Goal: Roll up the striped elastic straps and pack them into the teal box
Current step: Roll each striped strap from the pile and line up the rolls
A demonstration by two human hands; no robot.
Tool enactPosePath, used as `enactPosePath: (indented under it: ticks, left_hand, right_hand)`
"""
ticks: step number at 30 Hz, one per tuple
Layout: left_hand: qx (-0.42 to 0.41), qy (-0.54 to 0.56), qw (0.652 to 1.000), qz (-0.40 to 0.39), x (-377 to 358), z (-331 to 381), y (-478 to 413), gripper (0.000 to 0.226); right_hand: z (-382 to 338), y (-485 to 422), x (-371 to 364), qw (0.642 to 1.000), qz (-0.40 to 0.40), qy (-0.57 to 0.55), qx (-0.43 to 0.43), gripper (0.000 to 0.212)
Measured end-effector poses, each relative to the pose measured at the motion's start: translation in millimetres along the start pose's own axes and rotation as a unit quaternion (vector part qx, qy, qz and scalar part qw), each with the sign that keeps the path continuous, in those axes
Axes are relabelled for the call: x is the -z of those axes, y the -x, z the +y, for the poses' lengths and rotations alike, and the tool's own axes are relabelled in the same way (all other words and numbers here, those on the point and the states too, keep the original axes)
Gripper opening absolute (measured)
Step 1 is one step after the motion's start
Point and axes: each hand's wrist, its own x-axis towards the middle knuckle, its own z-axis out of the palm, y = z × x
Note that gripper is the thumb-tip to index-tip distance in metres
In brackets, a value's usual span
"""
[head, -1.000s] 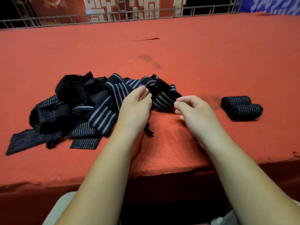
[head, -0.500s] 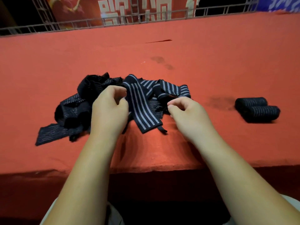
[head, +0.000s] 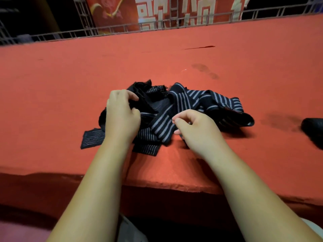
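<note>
The left hand [head: 122,116], fingers curled, gripped the tangled pile [head: 201,100]; the right hand [head: 197,131] pinched a striped strap [head: 162,126] at its edge. Drawing that one end free first should ease rolling.

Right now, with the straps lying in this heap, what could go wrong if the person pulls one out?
1. The strap heap is tangled, and the left hand grips into it. Pulling one strap may drag several along.
2. A loose strap end lies close to the near edge of the red table. A tug toward the body could slide it off.
</note>
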Motion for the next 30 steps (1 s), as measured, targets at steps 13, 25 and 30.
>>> enactPosePath:
  ticks: [13, 25, 30]
  left_hand:
    - [-0.103, 0.079, 0.990, 0.061, 2, -27, -9, 0.009]
    - [-0.117, 0.199, 0.970, -0.076, 22, 5, 15, 0.025]
    - [-0.104, 0.047, 0.988, -0.101, 5, -12, 9, 0.038]
  right_hand:
    - [-7, -15, -21, 0.999, -0.006, -0.044, 0.030, 0.014]
    - [-21, 0, -7, 0.986, 0.053, -0.087, 0.129, 0.006]
    - [-17, 2, 15, 0.976, 0.030, -0.200, 0.085, 0.005]
